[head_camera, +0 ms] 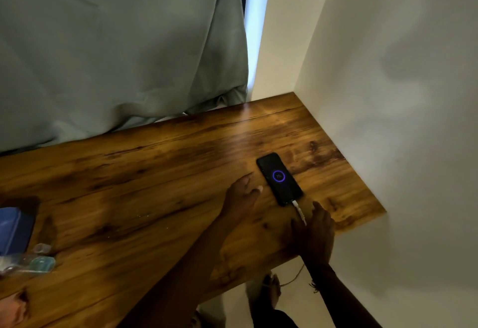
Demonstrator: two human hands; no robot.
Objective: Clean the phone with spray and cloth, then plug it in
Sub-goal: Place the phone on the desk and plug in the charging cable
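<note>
A black phone (279, 179) lies face up on the wooden table (155, 172) near its right end, its screen lit with a purple charging ring. A white cable (298, 211) is plugged into the phone's near end and runs under my right hand (314, 234), which rests flat over it with fingers stretched out. My left hand (243, 193) hovers just left of the phone with its fingers apart, holding nothing. At the table's left edge a clear spray bottle (31, 263) with teal liquid lies on its side, beside a blue folded thing (15, 229).
A white wall (401, 120) bounds the table on the right, and a grey-green curtain (116, 56) hangs behind it. The cable (294, 277) drops off the table's near edge toward the floor, where a foot (273, 287) shows.
</note>
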